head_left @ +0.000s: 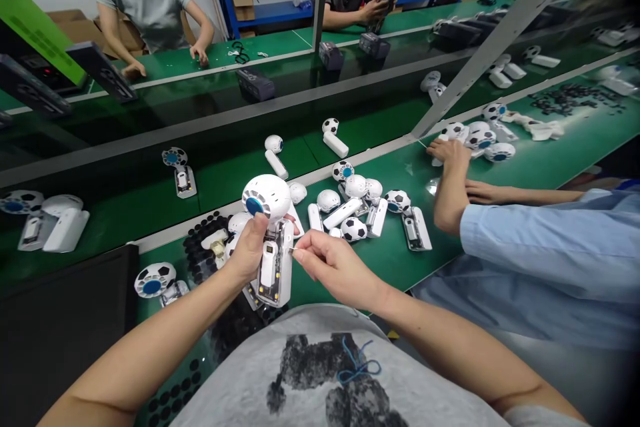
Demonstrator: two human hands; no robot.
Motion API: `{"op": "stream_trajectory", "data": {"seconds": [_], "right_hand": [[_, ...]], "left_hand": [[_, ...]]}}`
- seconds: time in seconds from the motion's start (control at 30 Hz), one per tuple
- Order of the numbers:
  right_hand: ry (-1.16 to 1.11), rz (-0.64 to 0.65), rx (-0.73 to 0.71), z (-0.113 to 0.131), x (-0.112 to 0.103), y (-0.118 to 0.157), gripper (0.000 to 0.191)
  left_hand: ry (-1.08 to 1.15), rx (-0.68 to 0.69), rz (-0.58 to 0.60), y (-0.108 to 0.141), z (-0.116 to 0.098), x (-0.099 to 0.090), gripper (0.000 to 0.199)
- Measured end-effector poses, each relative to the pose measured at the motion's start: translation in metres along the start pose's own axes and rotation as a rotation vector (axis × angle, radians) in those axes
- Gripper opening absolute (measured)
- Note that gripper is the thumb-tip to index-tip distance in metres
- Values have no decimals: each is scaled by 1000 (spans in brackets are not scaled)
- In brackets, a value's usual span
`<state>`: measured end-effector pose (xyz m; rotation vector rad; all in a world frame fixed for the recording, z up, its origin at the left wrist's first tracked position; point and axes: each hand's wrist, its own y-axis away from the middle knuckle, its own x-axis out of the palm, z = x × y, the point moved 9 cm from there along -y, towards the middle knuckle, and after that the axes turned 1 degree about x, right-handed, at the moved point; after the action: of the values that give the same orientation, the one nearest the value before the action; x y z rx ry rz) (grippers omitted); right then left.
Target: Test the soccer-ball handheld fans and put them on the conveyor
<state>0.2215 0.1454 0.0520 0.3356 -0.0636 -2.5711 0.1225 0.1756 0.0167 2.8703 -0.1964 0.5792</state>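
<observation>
Held upright just in front of my body is a white device with a round white head and a blue disc; its open body shows a circuit board and a white inner part. My left hand is wrapped round it where head and body join, the thumb beside the blue disc. At the right side of the body, my right hand pinches a thin light piece, its tip touching or very near the casing. More white devices with football-patterned heads lie in a pile behind my right hand.
Small black discs cover the green bench at the left, near a black tray. A co-worker's hand rests by devices at the right. Beyond a metal rail, a green conveyor carries more devices. Other people sit across.
</observation>
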Motion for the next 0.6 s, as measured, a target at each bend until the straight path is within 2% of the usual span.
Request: {"op": "stream_trajectory", "data": {"seconds": [0.13, 0.27, 0.37, 0.5, 0.6], "right_hand": [[46, -24, -25, 3, -4, 1, 15], [182, -43, -92, 9, -4, 1, 13], [242, -35, -79, 6, -2, -1, 14], [143, 72, 19, -11, 7, -7, 15], [84, 84, 45, -19, 10, -9, 15]], "left_hand": [[-32, 4, 16, 0, 1, 2, 63], [-183, 24, -31, 0, -6, -2, 59], [-278, -2, -30, 0, -7, 0, 54], [-333, -22, -50, 1, -5, -2, 48], [-331, -54, -69, 0, 0, -5, 45]]}}
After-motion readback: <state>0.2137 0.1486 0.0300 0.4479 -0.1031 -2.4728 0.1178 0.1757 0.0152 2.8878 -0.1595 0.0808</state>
